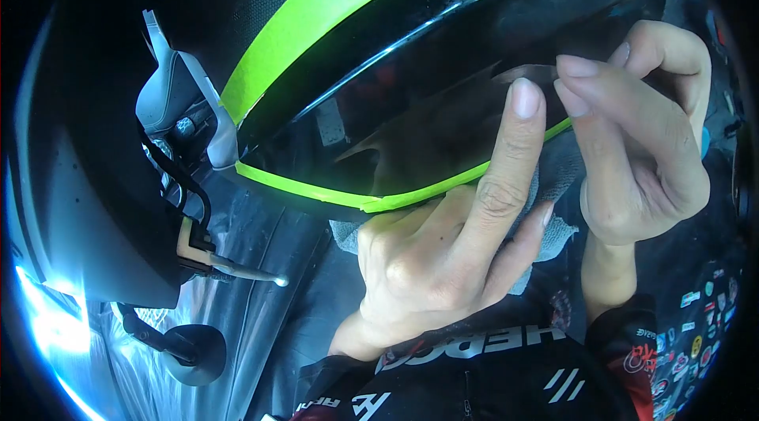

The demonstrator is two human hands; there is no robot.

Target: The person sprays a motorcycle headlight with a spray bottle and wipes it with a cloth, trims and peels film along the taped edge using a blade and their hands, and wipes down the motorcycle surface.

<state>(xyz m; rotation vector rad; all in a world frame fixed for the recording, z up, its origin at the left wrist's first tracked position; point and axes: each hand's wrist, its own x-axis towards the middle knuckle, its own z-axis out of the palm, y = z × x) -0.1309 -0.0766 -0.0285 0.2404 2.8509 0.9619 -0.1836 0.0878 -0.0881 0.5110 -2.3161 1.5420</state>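
Observation:
A glossy black curved panel [427, 117] fills the upper middle, bordered by bright green tape [308, 30]. My left hand [443, 255] is at its lower edge with the index finger stretched upward, its tip by the panel's surface. The other fingers curl around a grey cloth [560, 241], partly hidden under the palm. To the right, my right hand [640, 136] has thumb and fingers pinched at the lifted edge of a thin dark film [528, 71] on the panel. The exact grip is partly hidden by the fingers. A wrinkle in the film [360, 156] shows toward the left.
A lever with a ball end [249, 271] sticks out at left, above a round black mirror-like part [194, 354] on a stalk. A grey bracket [186, 97] stands beside the tape. Stickers [696, 342] cover a dark surface at lower right.

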